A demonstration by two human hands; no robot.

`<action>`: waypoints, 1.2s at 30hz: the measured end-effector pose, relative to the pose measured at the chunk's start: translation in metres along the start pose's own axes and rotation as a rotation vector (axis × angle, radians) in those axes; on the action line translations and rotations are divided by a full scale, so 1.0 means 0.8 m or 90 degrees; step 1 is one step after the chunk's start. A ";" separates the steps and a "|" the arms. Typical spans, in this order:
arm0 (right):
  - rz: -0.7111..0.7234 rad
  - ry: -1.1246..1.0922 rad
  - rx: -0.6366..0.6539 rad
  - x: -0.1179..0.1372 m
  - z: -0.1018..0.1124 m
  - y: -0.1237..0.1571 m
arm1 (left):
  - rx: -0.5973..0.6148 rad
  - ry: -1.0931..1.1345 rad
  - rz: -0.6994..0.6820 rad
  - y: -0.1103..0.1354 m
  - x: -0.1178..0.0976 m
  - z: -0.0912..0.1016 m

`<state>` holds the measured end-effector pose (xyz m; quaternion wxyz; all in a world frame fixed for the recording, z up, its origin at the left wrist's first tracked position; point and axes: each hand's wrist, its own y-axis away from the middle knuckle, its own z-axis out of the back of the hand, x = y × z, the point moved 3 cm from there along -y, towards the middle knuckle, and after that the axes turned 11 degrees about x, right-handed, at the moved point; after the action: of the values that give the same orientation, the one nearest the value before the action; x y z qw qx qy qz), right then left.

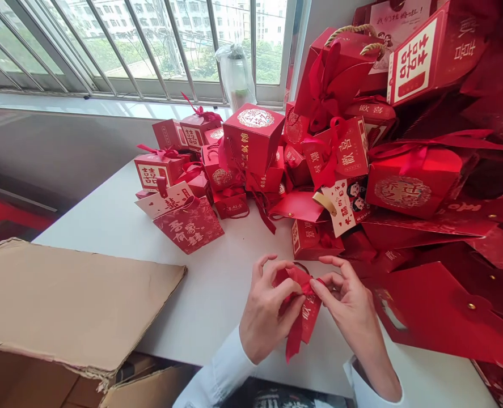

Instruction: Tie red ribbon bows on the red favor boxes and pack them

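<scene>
A small red gift box (309, 314) with gold characters stands at the near part of the white table, partly hidden by my fingers. Red ribbon (294, 340) runs over its top, and one tail hangs down its near side. My left hand (270, 303) pinches the ribbon from the left, thumb and forefinger together. From the right, my right hand (348, 303) grips the ribbon between thumb and forefinger at the top of the box. The other fingers of both hands are curled or raised. Just beyond my hands sits another red box (315, 241).
Many red gift boxes (253, 136) and bags are heaped at the back and right of the table (217, 294). A red card-like bag (189, 224) leans at left centre. An open cardboard box (72, 300) lies at the left edge. Behind is a barred window (149, 45).
</scene>
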<state>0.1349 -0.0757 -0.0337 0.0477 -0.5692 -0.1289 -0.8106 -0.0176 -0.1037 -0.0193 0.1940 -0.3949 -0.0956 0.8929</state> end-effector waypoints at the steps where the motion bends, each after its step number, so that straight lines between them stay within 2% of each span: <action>1: 0.001 0.002 -0.001 0.000 0.000 0.000 | 0.002 0.006 0.001 0.000 0.000 0.000; 5: 0.001 0.009 -0.002 0.000 0.000 0.001 | 0.006 0.070 0.041 0.004 0.001 0.004; 9: 0.001 0.004 0.005 -0.003 0.001 0.000 | -0.021 0.156 0.150 0.013 0.012 0.007; 14: -0.010 0.007 0.010 -0.003 0.001 0.000 | -0.005 0.450 0.319 0.017 0.033 0.008; 17: -0.016 0.006 0.010 -0.003 0.000 0.000 | 0.001 0.513 0.373 0.016 0.036 0.008; 22: -0.015 0.003 0.007 -0.004 -0.001 -0.001 | 0.093 0.515 0.371 0.018 0.035 -0.001; 24: -0.012 0.000 0.010 -0.005 -0.001 -0.002 | 0.103 0.545 0.358 0.020 0.037 -0.002; 30: -0.014 0.018 -0.003 -0.004 0.000 0.000 | 0.104 0.562 0.366 0.025 0.041 0.013; 33: -0.015 0.022 -0.004 -0.003 0.000 0.000 | 0.066 0.489 0.358 0.023 0.035 0.018; 36: -0.019 0.031 -0.007 -0.002 0.000 0.000 | 0.027 0.404 0.343 0.017 0.027 0.011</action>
<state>0.1352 -0.0760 -0.0351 0.0355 -0.5474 -0.1320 -0.8256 -0.0415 -0.1070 -0.0322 -0.0187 -0.6576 0.0939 0.7473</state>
